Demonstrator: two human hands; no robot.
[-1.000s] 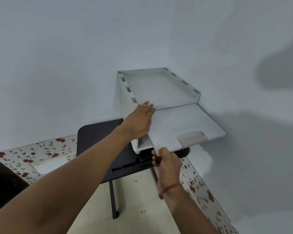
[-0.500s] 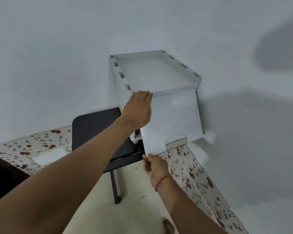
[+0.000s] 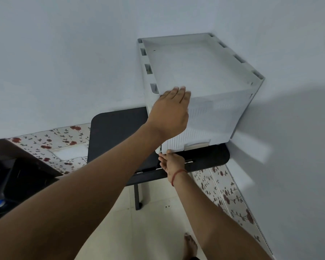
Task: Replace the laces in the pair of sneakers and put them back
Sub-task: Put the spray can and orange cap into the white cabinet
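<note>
The fingers [image 3: 179, 91] of the left hand [image 3: 169, 113] were held straight and together, laid flat over the upper front edge of the white plastic shoe box [image 3: 201, 72]; nothing was gripped. The right hand [image 3: 172, 162] was positioned below, at the lower left corner of the ribbed front door [image 3: 212, 121], with its fingers loosely curled against the door's bottom edge; whether that edge was pinched or merely touched could not be determined. A red thread band [image 3: 177, 175] was worn on the right wrist.

The door was seen hanging down flush against the box front, a recessed pull [image 3: 197, 144] being set at its lower edge. The box was placed on a dark bench [image 3: 118, 128], in the corner formed by two pale walls [image 3: 64, 53], its rear and right sides close to them. Open bench surface lay to the left of the box. No brand, label or writing could be read.

The sneakers were not visible; the door was opaque. Floral tiles [image 3: 231, 196] ran along the wall base, and a bare foot [image 3: 189, 246] stood on the floor.
</note>
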